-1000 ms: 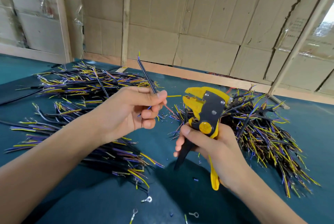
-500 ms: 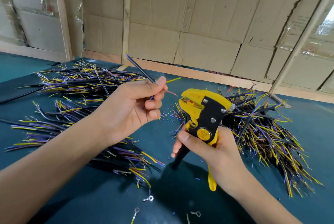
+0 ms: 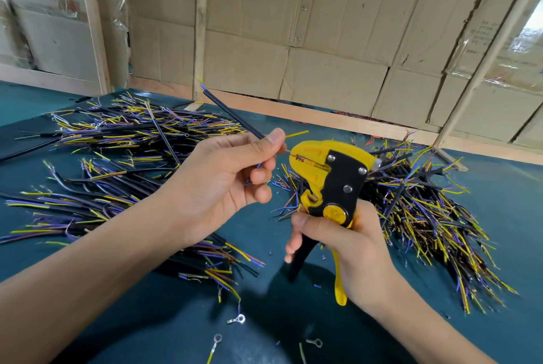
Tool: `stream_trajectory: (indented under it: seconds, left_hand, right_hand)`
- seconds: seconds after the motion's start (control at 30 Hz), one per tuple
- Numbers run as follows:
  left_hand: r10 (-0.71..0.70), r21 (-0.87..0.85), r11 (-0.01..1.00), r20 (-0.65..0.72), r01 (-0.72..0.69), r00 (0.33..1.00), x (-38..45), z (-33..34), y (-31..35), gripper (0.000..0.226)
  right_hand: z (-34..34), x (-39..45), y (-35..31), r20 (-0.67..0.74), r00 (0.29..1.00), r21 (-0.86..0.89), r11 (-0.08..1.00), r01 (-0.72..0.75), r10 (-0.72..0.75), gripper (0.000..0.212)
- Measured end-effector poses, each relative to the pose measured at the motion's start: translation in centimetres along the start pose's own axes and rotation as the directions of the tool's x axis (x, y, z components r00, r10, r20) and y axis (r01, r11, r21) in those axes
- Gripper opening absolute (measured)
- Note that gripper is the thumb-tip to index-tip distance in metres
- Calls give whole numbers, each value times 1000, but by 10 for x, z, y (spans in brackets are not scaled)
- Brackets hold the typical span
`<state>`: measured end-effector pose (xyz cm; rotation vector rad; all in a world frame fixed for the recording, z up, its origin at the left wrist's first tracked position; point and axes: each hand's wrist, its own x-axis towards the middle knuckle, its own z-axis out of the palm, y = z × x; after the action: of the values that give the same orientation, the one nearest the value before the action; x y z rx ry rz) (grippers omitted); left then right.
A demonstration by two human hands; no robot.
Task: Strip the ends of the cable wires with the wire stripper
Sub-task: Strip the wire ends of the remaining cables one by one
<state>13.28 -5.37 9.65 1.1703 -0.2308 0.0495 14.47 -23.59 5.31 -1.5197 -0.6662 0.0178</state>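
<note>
Head view: left hand (image 3: 217, 184) pinches a black cable (image 3: 232, 116), one thin wire at the mouth of the yellow stripper (image 3: 329, 178), which the right hand (image 3: 346, 243) grips.

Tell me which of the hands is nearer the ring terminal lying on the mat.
Right. The right hand holds the wire stripper just above-right of the ring terminal; the left hand is farther up.

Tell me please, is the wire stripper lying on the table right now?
No, the right hand grips the wire stripper upright above the table.
</note>
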Motion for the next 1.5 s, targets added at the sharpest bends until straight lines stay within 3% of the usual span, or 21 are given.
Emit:
stream_trajectory:
  seconds: [0.1,0.2,0.27,0.4,0.5,0.8,1.03,1.2,1.37,1.5]
  left_hand:
    - [68,140,988,-42,-61,997,-2,0,0,23]
    - [135,256,962,-121,-100,984,-1,-1,0,23]
    - [135,191,976,-167,-103,977,1,-2,1,21]
    - [17,-105,994,-155,-33,988,4,-5,4,12]
    - [-11,-211,977,-112,-13,994,4,-5,3,9]
    - [66,-310,946,-109,-97,992,1,8,-7,9]
    - [117,-330,932,-110,-148,987,-4,14,-17,13]
    - [141,-299,937,-142,-178,980,-4,16,-23,11]
    - [177,-234,945,-228,-230,957,-3,16,-26,16]
    - [221,10,973,-317,-229,922,3,8,-23,18]
  right_hand:
    - [1,-5,-1,-110,992,25,998,-52,54,37]
    - [1,-2,0,-66,994,91,993,-77,83,26]
    - [2,3,0,-24,998,152,987,-50,54,9]
    - [-1,3,4,-71,997,138,990,8,2,12]
    - [-5,3,7,-78,997,79,997,10,-4,13]
    - [3,-3,8,1,999,113,992,52,-52,22]
    - [9,-2,8,45,998,208,978,31,-41,14]
    - [11,-4,0,85,994,323,941,-95,72,15]
    - [13,-8,-7,-24,958,387,886,-255,286,34]
    - [15,-2,-4,28,982,530,830,-174,189,29]
